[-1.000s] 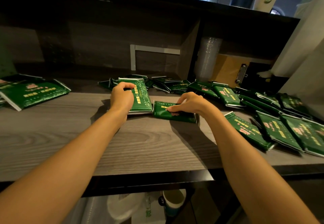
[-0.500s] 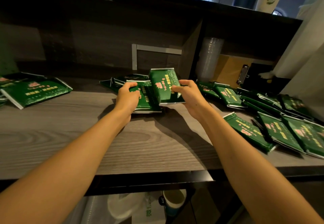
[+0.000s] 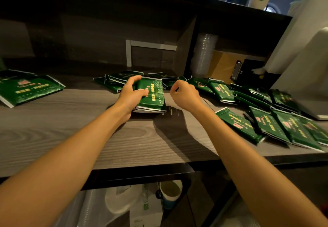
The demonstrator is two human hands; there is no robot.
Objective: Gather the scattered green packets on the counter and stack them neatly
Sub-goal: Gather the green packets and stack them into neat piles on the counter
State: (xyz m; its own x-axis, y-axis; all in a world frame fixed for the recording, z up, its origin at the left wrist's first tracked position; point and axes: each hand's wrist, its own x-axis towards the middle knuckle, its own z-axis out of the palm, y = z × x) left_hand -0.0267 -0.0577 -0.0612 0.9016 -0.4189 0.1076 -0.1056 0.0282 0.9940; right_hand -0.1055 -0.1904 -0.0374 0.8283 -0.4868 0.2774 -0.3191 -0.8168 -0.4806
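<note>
Grey wood-grain desk [image 3: 71,134], shelf [image 3: 106,36] behind dark. Left hand [image 3: 130,96] fingers clamped on packet stack [image 3: 152,96] mid-desk, hiding its left edge. Right hand [image 3: 185,96] beside it, fingers loosely curled, empty. Scattered packets [image 3: 266,125] right, blurred.

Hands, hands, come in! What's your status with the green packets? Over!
Left hand grips the stack. Right hand empty, beside it. Loose packets lie right. Nothing blocking.

Clear stacked cups [image 3: 204,56] stand beside a clipboard [image 3: 224,65]; a paper cup [image 3: 170,194] sits below.
</note>
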